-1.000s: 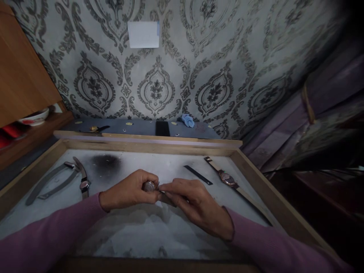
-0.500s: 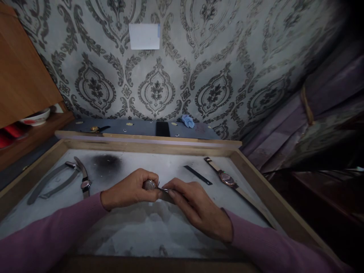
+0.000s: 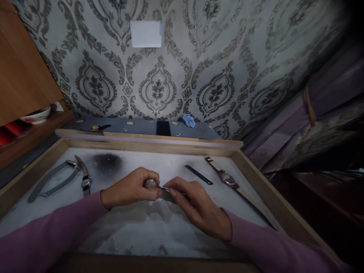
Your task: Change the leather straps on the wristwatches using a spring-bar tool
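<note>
A round wristwatch [image 3: 150, 184] is pinched between the thumb and fingers of my left hand [image 3: 133, 187]. Part of its strap [image 3: 167, 196] slants down to the right, below my right fingertips. My right hand [image 3: 196, 204] grips a thin metal tool [image 3: 164, 188], whose tip meets the edge of the watch; its exact kind is too small to tell. A small wristwatch [image 3: 86, 183] lies to the left beside grey pliers [image 3: 57, 178]. Over on the right rests a larger wristwatch [image 3: 228, 179] with a long strap, near a flat black blade-like strip [image 3: 198, 174].
A wooden frame [image 3: 150, 145] rims the white work surface [image 3: 136, 235], which has a dark smudge [image 3: 106, 162]. Behind it lie a black phone-like object [image 3: 163, 128], a crumpled blue cloth [image 3: 188, 120] and another watch-like item [image 3: 98, 128]. A wooden cabinet [image 3: 25, 60] stands at the left.
Both hands stay almost in place, with the tool still against the watch edge. The whole view has shifted very slightly.
</note>
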